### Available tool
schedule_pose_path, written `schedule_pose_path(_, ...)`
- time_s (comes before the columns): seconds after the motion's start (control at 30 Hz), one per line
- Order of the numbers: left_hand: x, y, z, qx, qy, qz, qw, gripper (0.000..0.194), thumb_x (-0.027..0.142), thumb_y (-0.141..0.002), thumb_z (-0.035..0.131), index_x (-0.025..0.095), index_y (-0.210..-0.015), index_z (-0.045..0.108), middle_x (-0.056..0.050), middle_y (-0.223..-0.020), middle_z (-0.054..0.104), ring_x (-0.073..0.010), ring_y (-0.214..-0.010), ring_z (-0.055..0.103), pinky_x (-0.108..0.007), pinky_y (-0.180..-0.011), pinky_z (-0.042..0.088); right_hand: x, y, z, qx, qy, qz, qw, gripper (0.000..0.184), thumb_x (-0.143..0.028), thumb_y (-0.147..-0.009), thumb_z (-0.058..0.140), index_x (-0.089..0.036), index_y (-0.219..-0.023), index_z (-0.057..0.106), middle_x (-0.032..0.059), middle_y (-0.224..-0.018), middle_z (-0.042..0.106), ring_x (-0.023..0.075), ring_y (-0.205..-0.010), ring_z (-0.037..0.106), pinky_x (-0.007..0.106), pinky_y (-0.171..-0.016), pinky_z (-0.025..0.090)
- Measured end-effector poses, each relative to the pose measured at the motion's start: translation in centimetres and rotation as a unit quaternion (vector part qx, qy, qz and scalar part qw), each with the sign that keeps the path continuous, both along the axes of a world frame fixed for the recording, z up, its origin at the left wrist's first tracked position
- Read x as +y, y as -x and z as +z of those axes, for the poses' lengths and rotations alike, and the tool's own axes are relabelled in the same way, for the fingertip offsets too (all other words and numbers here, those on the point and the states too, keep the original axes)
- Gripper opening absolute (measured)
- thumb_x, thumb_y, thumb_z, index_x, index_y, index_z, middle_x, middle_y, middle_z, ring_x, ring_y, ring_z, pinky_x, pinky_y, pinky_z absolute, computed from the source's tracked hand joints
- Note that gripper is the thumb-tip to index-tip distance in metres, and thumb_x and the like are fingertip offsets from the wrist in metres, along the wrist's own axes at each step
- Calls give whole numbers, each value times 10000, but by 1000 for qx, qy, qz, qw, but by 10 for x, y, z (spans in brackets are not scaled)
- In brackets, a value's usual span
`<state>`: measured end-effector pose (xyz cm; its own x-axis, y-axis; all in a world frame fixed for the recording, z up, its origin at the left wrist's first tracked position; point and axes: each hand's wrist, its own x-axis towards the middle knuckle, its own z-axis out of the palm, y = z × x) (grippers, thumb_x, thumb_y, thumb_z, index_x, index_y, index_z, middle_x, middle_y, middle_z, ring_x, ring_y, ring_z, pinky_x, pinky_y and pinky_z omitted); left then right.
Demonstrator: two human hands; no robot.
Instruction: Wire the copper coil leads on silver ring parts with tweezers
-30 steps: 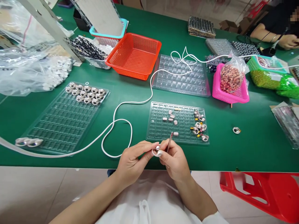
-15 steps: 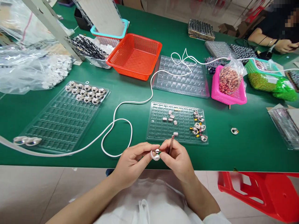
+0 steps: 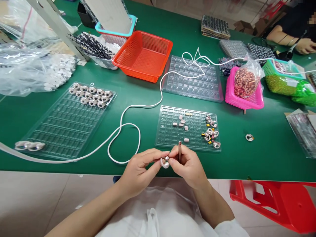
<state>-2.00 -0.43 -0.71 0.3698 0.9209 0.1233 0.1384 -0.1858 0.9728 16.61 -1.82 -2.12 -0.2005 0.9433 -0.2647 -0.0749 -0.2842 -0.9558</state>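
Observation:
Over the table's front edge, a small pearl-white C-shaped clip-on earbud [image 3: 165, 162] is pinched between my two hands. My left hand [image 3: 141, 168] grips its curved side with thumb and fingertips. The thumb and index finger of my right hand [image 3: 189, 167] are at its other end. Tweezers [image 3: 180, 152] are tucked in that same hand, tips pointing up. Just beyond lies a clear compartment tray [image 3: 170, 141] holding several pale blocks [image 3: 186, 128] and, along its right side, several earbud parts [image 3: 209, 132] with yellow tabs.
A larger clear tray [image 3: 61, 128] on the left carries rows of silver earbud shells [image 3: 92, 95]. A white cable [image 3: 139, 135] loops between the trays. Behind are an orange basket [image 3: 145, 74] and a pink basket [image 3: 243, 104]. One loose earbud [image 3: 249, 137] lies right; a co-worker's hand [image 3: 306, 46] is far right.
The camera view has shifted slightly. Both hands stay on the earbud, which has turned a little, and the tweezers stand more upright in my right hand.

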Motion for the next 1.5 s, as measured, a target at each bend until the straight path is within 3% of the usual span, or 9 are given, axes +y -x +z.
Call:
schedule_pose_path(0.23,-1,-2,-3,19,-11,-17,1000,342,89,-917,563,236,-1155,761,-58,-895,772,-164,-795,710,-257,-711,567,-1,2,5,-99,-34,10,994,96,-165,-785,633,-213,-763,552,-41,-681,502,105,-579,426,233,-514,352)
schedule_pose_path(0.4,3,2,0,65,39,-37,996,303,114,-905,554,212,-1098,766,-54,-892,775,-171,-795,720,-254,-711,567,-1,0,9,-164,-82,43,982,84,-160,-799,621,-211,-772,560,-52,-680,502,91,-560,394,221,-508,337)
schedule_pose_path(0.57,9,8,9,84,140,-95,982,449,140,-890,549,195,-1334,587,-41,-896,789,-185,-813,746,-252,-697,579,4,-8,13,-173,-85,126,973,87,-162,-821,629,-210,-890,650,-45,-722,551,84,-542,371,223,-496,312)
schedule_pose_path(0.7,14,10,16,135,141,-122,973,521,156,-862,570,199,-1379,518,0,-800,771,-175,-705,725,-233,-587,539,5,-10,13,-169,-95,153,969,89,-167,-835,630,-211,-894,678,-33,-764,571,86,-555,399,229,-512,325)
schedule_pose_path(0.83,19,7,21,137,144,-110,974,406,132,-844,582,202,-1244,586,5,-768,783,-173,-672,731,-219,-547,524,3,-7,8,-161,-86,119,976,66,-162,-831,622,-209,-853,662,-45,-690,532,89,-539,381,235,-510,316)
schedule_pose_path(1.0,19,1,16,59,194,-30,979,92,213,-861,664,194,-949,685,-36,-797,813,-196,-686,766,-250,-601,594,-1,-4,0,-94,-31,25,995,26,-231,-843,634,-206,-841,638,-15,-712,577,111,-579,427,243,-527,356)
schedule_pose_path(1.27,7,0,3,-52,245,-9,968,168,239,-853,736,245,-1003,810,-36,-936,827,-214,-871,776,-288,-807,627,-3,1,-11,-15,-36,-49,998,66,-255,-852,679,-212,-831,634,-13,-674,575,130,-612,489,246,-546,409)
schedule_pose_path(1.5,8,-4,-1,-108,253,10,961,163,187,-829,746,224,-963,830,-50,-911,826,-214,-840,776,-287,-780,639,-4,5,-9,9,-41,-55,998,77,-267,-871,677,-221,-860,618,-11,-732,594,130,-626,512,253,-565,428)
